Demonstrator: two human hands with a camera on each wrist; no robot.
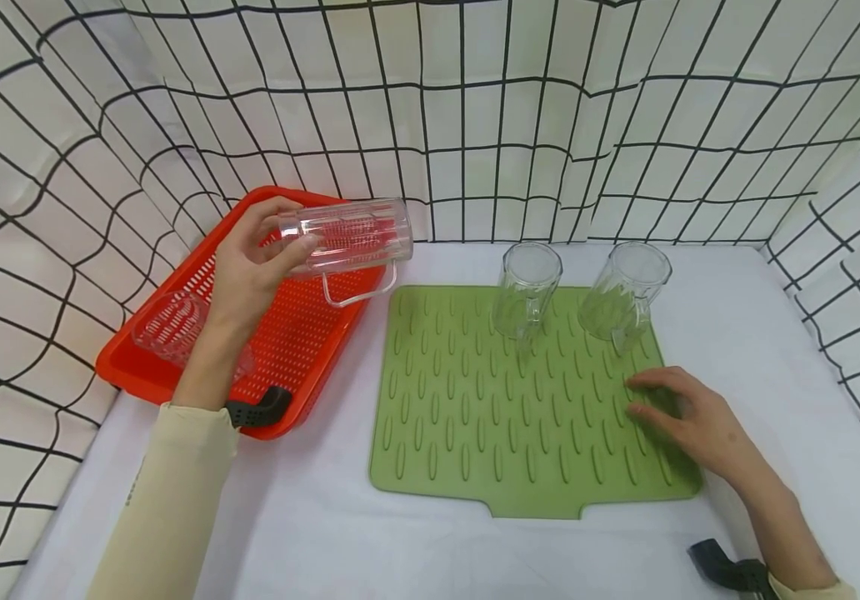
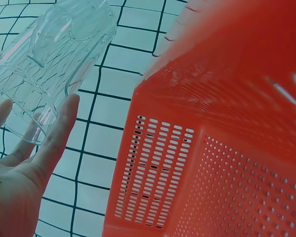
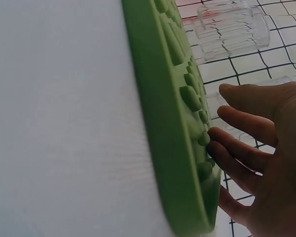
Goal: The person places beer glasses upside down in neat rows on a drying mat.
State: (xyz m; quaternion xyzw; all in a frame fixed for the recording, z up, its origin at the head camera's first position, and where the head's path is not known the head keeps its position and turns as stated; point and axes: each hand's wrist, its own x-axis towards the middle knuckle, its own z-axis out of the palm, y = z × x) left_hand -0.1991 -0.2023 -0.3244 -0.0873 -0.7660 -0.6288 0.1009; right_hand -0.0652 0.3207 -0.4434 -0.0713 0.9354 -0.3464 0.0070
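Note:
My left hand (image 1: 246, 262) grips a clear glass mug (image 1: 358, 233) by one end, over the far part of the red basket (image 1: 334, 358). The mug lies sideways in the air, its handle hanging down. In the left wrist view, fingers and thumb (image 2: 64, 118) surround that end of the mug. Inside the basket at the left is another glass mug (image 1: 171, 325), partly hidden by my left arm. At the green mat's (image 1: 460, 471) right edge, my right hand (image 1: 700, 425) rests with fingers loosely bent and nothing in them.
Two glass mugs, one toward the middle (image 1: 527, 292) and one farther right (image 1: 625, 296), stand at the mat's far side. A black wire grid (image 1: 463, 150) over white cloth rises behind and at both sides. White cloth (image 1: 325, 517) covers the table.

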